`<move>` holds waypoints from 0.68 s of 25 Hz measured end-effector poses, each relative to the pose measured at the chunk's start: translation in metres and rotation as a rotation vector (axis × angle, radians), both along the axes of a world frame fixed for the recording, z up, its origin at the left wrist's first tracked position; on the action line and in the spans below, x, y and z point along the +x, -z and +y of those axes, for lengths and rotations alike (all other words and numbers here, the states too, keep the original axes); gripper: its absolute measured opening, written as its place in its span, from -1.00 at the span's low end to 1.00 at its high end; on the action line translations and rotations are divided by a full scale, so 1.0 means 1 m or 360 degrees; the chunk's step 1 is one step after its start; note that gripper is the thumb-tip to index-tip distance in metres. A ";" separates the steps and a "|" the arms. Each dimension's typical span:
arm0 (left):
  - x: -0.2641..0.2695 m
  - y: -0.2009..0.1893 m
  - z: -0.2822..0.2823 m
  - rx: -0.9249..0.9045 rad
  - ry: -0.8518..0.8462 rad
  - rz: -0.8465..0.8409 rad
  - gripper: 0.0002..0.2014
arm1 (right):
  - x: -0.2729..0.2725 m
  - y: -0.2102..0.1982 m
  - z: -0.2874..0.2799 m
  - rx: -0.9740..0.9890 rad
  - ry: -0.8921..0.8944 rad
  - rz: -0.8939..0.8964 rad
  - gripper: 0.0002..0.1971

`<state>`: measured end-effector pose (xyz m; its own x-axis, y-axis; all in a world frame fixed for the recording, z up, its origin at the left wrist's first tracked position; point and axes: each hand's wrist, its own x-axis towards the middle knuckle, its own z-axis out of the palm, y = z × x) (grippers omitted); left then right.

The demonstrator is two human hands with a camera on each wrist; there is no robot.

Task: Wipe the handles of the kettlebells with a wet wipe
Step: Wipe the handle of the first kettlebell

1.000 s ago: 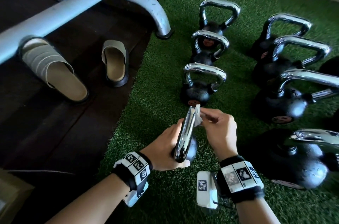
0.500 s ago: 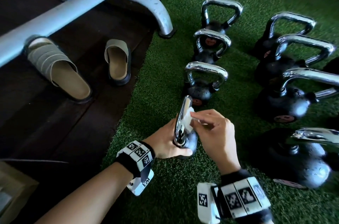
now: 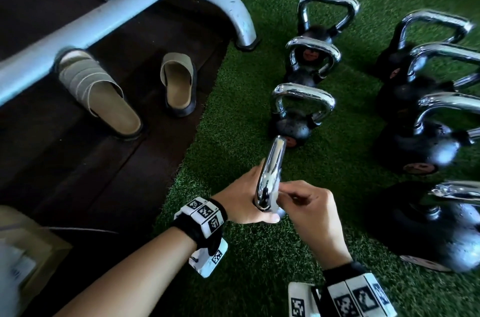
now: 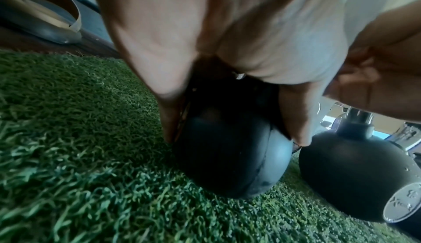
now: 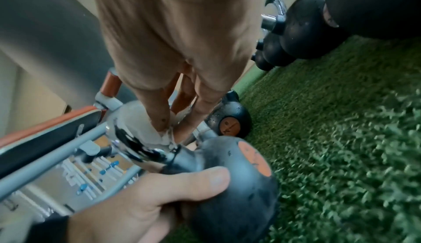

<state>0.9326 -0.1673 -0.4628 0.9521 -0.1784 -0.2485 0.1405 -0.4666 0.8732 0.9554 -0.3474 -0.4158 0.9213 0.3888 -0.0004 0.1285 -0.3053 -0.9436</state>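
a small kettlebell [image 3: 270,181] sits tilted on green turf [image 3: 233,114], left hand [image 3: 241,199] fingers curled around its black body. right hand [image 3: 309,210] fingers pinch a wet wipe [image 5: 145,126] against the chrome handle's base. the tilted bell could roll if the left grip loosens.

Small black kettlebell [image 3: 270,181], chrome handle, tilted on turf; white wipe [image 5: 145,128] against handle.

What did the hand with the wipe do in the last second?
The right hand slid the wet wipe down the chrome handle, from near its top toward the base by the black ball of the kettlebell. The left hand kept gripping that kettlebell, tilted on the green turf. The other kettlebells and the slippers stayed put.
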 end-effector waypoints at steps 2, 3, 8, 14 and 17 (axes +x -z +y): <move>-0.004 0.005 -0.001 0.0009 -0.0017 0.0020 0.00 | -0.001 -0.001 -0.003 -0.0104 -0.0077 -0.0087 -0.74; -0.006 0.006 -0.001 0.0019 -0.0017 0.0028 0.09 | -0.002 -0.002 -0.004 -0.0140 -0.0079 -0.0108 -0.74; -0.003 0.010 0.005 -0.0003 -0.0045 0.0073 -0.06 | -0.002 -0.002 -0.004 -0.0128 -0.0076 -0.0053 -0.78; -0.007 0.005 0.009 -0.0047 0.0063 -0.0032 0.08 | 0.020 -0.006 0.011 -0.0384 -0.0572 -0.0069 -0.82; -0.010 0.007 0.008 -0.0093 0.0069 -0.0017 0.14 | 0.018 -0.010 0.001 -0.0125 -0.0703 0.0390 -0.84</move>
<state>0.9227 -0.1596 -0.4694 0.9457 -0.2332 -0.2266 0.1121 -0.4204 0.9004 0.9736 -0.3462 -0.4061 0.6383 0.7311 -0.2409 0.0389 -0.3432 -0.9385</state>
